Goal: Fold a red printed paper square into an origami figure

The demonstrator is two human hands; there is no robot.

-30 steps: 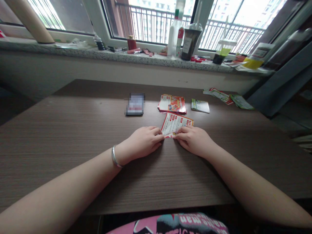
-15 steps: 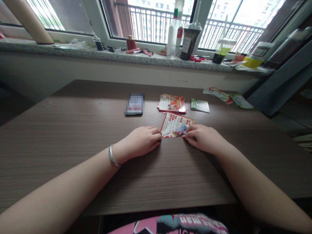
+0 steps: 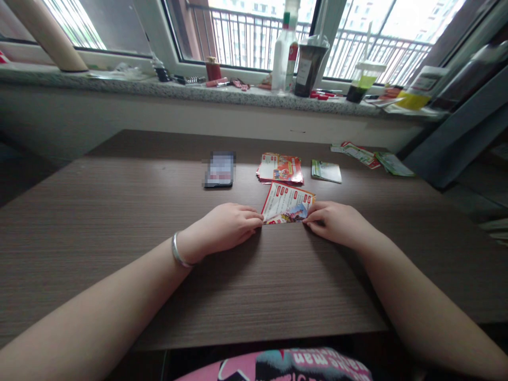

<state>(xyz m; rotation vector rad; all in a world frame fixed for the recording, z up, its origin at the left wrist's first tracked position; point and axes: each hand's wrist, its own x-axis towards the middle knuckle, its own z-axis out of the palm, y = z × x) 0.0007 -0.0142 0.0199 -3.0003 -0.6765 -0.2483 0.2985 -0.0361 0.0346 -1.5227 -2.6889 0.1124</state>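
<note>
A printed paper leaflet (image 3: 286,200) lies on the table between my hands, its near edge folded up into a slanting strip with a colour picture. At its near left corner, my left hand (image 3: 232,226) has its fingers closed on the paper; a silver bangle circles that wrist. My right hand (image 3: 337,225) pinches the near right corner between thumb and fingers. Just beyond the leaflet, and touching or nearly touching it, is a stack of red and white leaflets (image 3: 280,168). To the right of that stack sits a small pile of folded green and white papers (image 3: 326,171).
A phone (image 3: 219,170) with a blurred screen lies left of the stack. More green and red papers (image 3: 361,154) are at the table's far right. On the windowsill (image 3: 238,95) stand a glass bottle (image 3: 281,63), a dark drink cup (image 3: 308,66) and a cardboard tube (image 3: 47,37).
My right hand has slid slightly right along the leaflet's near edge to the corner. My left hand has shifted a little to the left. The leaflet stays in place.
</note>
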